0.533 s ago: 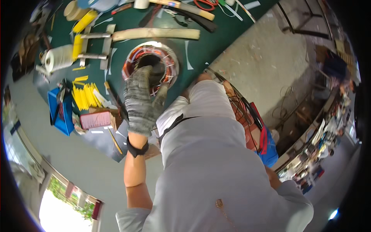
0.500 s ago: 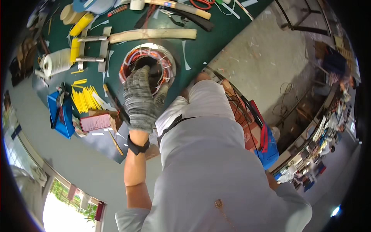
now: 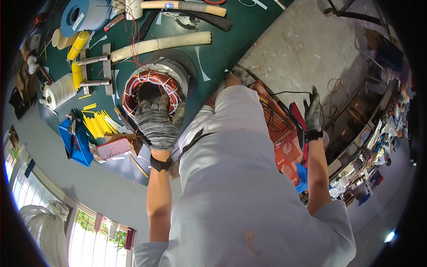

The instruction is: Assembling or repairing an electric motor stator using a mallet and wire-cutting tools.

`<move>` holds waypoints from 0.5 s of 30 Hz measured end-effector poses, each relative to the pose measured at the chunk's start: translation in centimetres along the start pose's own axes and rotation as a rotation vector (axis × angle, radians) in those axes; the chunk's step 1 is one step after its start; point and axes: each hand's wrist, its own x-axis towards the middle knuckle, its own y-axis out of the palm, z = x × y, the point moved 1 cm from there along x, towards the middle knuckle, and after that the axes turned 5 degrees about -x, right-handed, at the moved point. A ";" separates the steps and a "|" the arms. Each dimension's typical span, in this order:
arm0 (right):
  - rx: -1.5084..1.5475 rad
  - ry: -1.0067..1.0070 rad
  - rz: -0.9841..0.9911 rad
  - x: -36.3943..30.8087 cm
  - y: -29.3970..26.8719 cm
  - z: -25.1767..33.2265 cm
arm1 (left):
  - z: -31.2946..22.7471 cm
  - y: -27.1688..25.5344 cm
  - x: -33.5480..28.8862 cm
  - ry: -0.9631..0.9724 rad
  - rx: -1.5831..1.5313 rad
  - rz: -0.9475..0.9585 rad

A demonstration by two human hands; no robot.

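My left hand [image 3: 158, 123], in a grey knitted glove, grips the near rim of a motor stator [image 3: 177, 70]. Its fingers lie over the coil end toward the bore, with the thumb to the right. Copper windings [image 3: 129, 100] laced with white cord ring the dark bore, and the coil end leans toward me. Thin reddish wires [image 3: 134, 33] trail away from it. Off the table at the right, my gloved right hand [image 3: 314, 115] is raised, fingers stretched and thumb apart. A thin black cable [image 3: 289, 92] reaches its fingertips; whether they touch is unclear.
Left of the stator are a metal stand with two rods [image 3: 107, 69], a white thread spool [image 3: 61, 91], yellow sleeves [image 3: 100, 124] and a blue bin [image 3: 76, 141]. Beyond lie a pale wooden bar [image 3: 162, 46] and a hammer [image 3: 187, 6]. Red boxes [image 3: 287, 151] stand beside my right leg.
The stator has tilted toward me and shifted left, with my left hand still on it. My right hand has come into view at the right. My view has shifted slightly.
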 end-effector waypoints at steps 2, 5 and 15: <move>0.254 -0.097 0.211 2.3 2.9 1.0 | -0.2 0.4 0.6 0.014 -0.027 0.026; -0.021 -0.016 0.533 2.4 5.6 4.6 | 0.0 0.4 0.5 0.004 -0.017 0.033; -0.121 0.749 0.062 -14.5 -11.4 -1.9 | 0.9 -0.1 -1.0 -0.045 -0.008 0.006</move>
